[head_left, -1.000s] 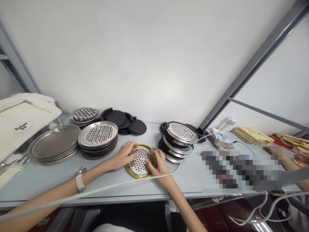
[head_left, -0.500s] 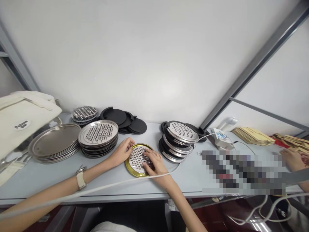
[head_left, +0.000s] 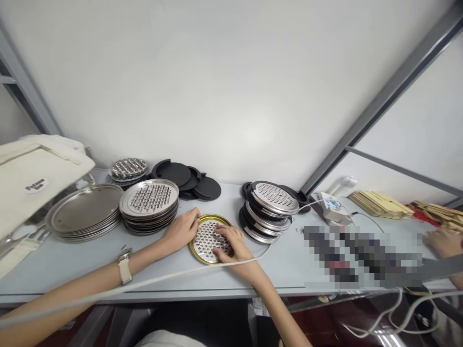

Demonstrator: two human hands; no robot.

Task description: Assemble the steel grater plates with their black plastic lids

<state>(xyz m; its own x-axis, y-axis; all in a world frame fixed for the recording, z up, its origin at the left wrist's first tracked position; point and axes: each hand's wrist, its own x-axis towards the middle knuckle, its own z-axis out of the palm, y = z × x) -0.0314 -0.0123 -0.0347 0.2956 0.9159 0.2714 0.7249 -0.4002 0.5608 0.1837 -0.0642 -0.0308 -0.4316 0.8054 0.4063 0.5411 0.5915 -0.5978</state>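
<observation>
You are resting your right hand (head_left: 237, 246), fingers loosely spread, on a gold-rimmed, round perforated metal plate (head_left: 205, 238) lying on the grey table (head_left: 231, 202), your left hand (head_left: 182, 228) curling by its rim, hold unclear, this piece seemingly unfinished, the stacked round silver graters (head_left: 150, 198) at left sitting untouched.

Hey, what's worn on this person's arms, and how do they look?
Left grip and right grip are ungloved, forearms sleeveless where visible. A watch with a cream strap and silvery case circles the left wrist; nothing shows on the right wrist.
</observation>
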